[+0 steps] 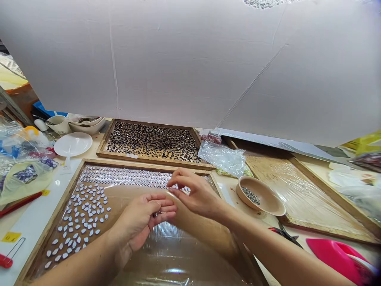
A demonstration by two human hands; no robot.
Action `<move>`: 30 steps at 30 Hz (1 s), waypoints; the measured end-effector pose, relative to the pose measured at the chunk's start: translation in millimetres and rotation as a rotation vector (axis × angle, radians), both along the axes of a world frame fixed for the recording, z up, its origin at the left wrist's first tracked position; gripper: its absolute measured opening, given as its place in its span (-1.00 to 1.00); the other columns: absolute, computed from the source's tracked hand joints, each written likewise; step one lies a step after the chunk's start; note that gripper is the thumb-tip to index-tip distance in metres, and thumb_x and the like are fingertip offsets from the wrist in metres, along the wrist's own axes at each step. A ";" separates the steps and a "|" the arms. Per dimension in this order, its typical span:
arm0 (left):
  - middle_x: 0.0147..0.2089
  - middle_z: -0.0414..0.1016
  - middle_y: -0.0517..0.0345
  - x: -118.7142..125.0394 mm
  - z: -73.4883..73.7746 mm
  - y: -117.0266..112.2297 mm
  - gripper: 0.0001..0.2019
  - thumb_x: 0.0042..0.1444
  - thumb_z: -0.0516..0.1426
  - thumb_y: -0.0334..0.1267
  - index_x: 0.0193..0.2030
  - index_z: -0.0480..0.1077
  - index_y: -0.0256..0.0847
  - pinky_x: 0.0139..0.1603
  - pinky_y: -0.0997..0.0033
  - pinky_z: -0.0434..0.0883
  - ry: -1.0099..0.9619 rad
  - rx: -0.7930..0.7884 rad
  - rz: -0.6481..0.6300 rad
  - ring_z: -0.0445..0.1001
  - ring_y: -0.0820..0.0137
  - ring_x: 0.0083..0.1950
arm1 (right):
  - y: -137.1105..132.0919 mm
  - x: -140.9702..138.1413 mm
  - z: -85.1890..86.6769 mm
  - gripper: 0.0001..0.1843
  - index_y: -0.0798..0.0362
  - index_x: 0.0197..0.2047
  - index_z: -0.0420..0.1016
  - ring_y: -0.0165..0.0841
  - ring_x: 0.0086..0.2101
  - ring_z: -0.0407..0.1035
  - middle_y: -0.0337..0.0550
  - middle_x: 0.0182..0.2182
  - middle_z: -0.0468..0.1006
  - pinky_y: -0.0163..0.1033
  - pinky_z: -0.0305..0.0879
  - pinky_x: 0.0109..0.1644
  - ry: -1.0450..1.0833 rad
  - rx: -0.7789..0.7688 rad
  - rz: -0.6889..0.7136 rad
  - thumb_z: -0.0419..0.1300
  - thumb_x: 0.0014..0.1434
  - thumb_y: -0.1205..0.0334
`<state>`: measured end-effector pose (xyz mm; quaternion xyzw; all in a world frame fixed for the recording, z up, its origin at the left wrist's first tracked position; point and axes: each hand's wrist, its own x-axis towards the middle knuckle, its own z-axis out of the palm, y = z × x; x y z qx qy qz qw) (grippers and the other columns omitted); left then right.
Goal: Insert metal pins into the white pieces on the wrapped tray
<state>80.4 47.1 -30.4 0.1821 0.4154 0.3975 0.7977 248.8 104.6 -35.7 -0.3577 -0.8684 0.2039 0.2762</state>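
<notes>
My left hand [151, 216] is palm up and cupped over the large wooden-framed tray [131, 194], its fingers curled together. A small dark bit shows among those fingers; how many it holds is hidden. My right hand [193, 192] hovers just beyond, thumb and index finger pinched close to the near edge of the piece rows. What sits in that pinch is too small to make out. Rows of small white pieces with dark centres [125, 176] run along the tray's far side. Loose white leaf-shaped pieces [85, 216] lie scattered at its left. Clear film covers the tray floor.
Behind is a second framed tray [151, 141] of small dark beads. At right stand a tan bowl [264, 194] of small metallic bits, a film-covered frame [300, 190], pliers [285, 236] and a pink object [336, 254]. A white plate [73, 143] sits left. A large white panel [178, 63] overhangs.
</notes>
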 end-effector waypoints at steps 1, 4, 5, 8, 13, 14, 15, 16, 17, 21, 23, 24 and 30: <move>-0.17 0.48 -0.16 -0.1 -0.1 0.0 -0.87 0.08 0.08 -0.48 -0.22 0.38 -0.44 -0.06 0.43 0.39 -0.024 0.034 0.000 0.49 0.40 -0.19 | -7.9 -2.5 3.9 -0.90 0.08 -0.34 0.43 -0.41 -0.38 0.27 -0.15 -0.38 0.36 -0.30 0.24 -0.35 0.009 -0.042 0.034 0.10 0.09 0.41; -0.18 0.47 -0.08 -0.5 -0.7 -0.3 -0.87 0.08 0.08 -0.48 -0.22 0.40 -0.42 -0.14 0.53 0.39 -0.052 0.075 0.020 0.45 0.49 -0.24 | -24.9 -9.6 8.3 -0.90 0.08 -0.32 0.42 -0.41 -0.36 0.25 -0.16 -0.37 0.34 -0.29 0.23 -0.31 -0.019 -0.120 0.080 0.11 0.09 0.42; -0.19 0.46 -0.07 -0.6 -0.9 -0.4 -0.88 0.08 0.08 -0.47 -0.24 0.40 -0.41 -0.18 0.54 0.38 -0.048 0.067 0.029 0.44 0.50 -0.25 | -27.8 -11.6 8.0 -0.89 0.08 -0.32 0.42 -0.41 -0.36 0.25 -0.16 -0.37 0.34 -0.28 0.23 -0.31 -0.034 -0.126 0.081 0.11 0.08 0.42; -0.21 0.45 -0.03 -0.6 -1.6 -0.8 -0.90 0.07 0.10 -0.45 -0.27 0.41 -0.39 -0.24 0.57 0.37 -0.040 0.067 0.034 0.41 0.50 -0.26 | -31.0 -17.0 6.0 -0.90 0.10 -0.35 0.41 -0.39 -0.37 0.23 -0.15 -0.39 0.34 -0.27 0.21 -0.32 -0.069 -0.109 0.065 0.11 0.06 0.44; -0.23 0.45 -0.03 -0.6 -4.8 -1.4 -0.92 0.05 0.11 -0.46 -0.31 0.43 -0.38 -0.19 0.52 0.36 -0.055 0.061 0.055 0.39 0.48 -0.24 | -31.9 -23.9 6.3 -0.85 0.12 -0.40 0.39 -0.38 -0.39 0.21 -0.13 -0.43 0.35 -0.28 0.18 -0.35 -0.089 -0.017 0.004 0.04 0.06 0.48; -0.23 0.45 -0.03 -0.5 -5.4 -1.3 -0.91 0.04 0.11 -0.47 -0.31 0.43 -0.38 -0.17 0.50 0.36 -0.065 0.060 0.058 0.39 0.47 -0.23 | -32.2 -24.3 6.8 -0.85 0.12 -0.41 0.37 -0.38 -0.40 0.21 -0.14 -0.44 0.35 -0.28 0.17 -0.36 -0.090 -0.012 0.002 0.03 0.06 0.48; -0.23 0.45 -0.04 -0.5 -5.9 -1.1 -0.91 0.04 0.11 -0.48 -0.31 0.43 -0.38 -0.16 0.49 0.36 -0.073 0.060 0.060 0.40 0.47 -0.23 | -32.6 -24.4 7.2 -0.86 0.11 -0.42 0.36 -0.38 -0.40 0.21 -0.14 -0.44 0.34 -0.29 0.17 -0.36 -0.090 -0.013 0.005 0.03 0.07 0.47; -0.23 0.45 -0.04 -0.5 -6.2 -0.9 -0.91 0.03 0.11 -0.49 -0.31 0.44 -0.39 -0.16 0.50 0.36 -0.078 0.061 0.058 0.40 0.47 -0.23 | -33.0 -24.2 7.6 -0.87 0.11 -0.42 0.35 -0.38 -0.41 0.20 -0.14 -0.44 0.33 -0.28 0.17 -0.37 -0.090 -0.019 0.010 0.03 0.07 0.46; -0.23 0.46 -0.04 -0.4 -6.3 -0.6 -0.90 0.03 0.11 -0.49 -0.32 0.44 -0.39 -0.18 0.52 0.36 -0.080 0.064 0.055 0.40 0.48 -0.23 | -33.5 -23.8 7.8 -0.89 0.11 -0.41 0.35 -0.38 -0.41 0.20 -0.14 -0.44 0.32 -0.28 0.17 -0.36 -0.090 -0.025 0.018 0.04 0.07 0.45; -0.25 0.47 -0.04 -0.5 -6.0 -0.4 -0.91 0.04 0.11 -0.48 -0.32 0.45 -0.39 -0.25 0.59 0.34 -0.063 0.076 0.045 0.40 0.50 -0.25 | -34.8 -24.1 6.5 -0.92 0.11 -0.40 0.34 -0.36 -0.39 0.20 -0.13 -0.43 0.32 -0.27 0.16 -0.36 -0.117 -0.015 -0.006 0.06 0.05 0.43; -0.24 0.48 -0.04 -0.7 -6.0 -0.6 -0.90 0.04 0.10 -0.49 -0.32 0.45 -0.38 -0.21 0.55 0.36 -0.055 0.076 0.065 0.42 0.47 -0.24 | -34.9 -25.6 5.3 -0.91 0.11 -0.43 0.33 -0.36 -0.39 0.20 -0.12 -0.44 0.32 -0.27 0.16 -0.36 -0.136 0.014 -0.032 0.05 0.06 0.43; -0.23 0.49 -0.04 -0.8 -6.0 -0.7 -0.89 0.05 0.09 -0.49 -0.32 0.44 -0.37 -0.19 0.53 0.36 -0.054 0.075 0.074 0.42 0.46 -0.22 | -34.6 -26.4 5.0 -0.90 0.11 -0.43 0.33 -0.35 -0.39 0.20 -0.12 -0.44 0.33 -0.27 0.16 -0.36 -0.137 0.029 -0.035 0.04 0.07 0.42; -0.22 0.50 -0.06 -1.2 -6.3 -0.8 -0.86 0.08 0.05 -0.50 -0.33 0.44 -0.38 -0.10 0.45 0.37 -0.085 0.061 0.076 0.46 0.40 -0.18 | -29.7 -27.7 5.8 -0.88 0.09 -0.43 0.32 -0.37 -0.39 0.21 -0.14 -0.44 0.33 -0.28 0.17 -0.35 -0.079 -0.037 -0.021 0.03 0.04 0.47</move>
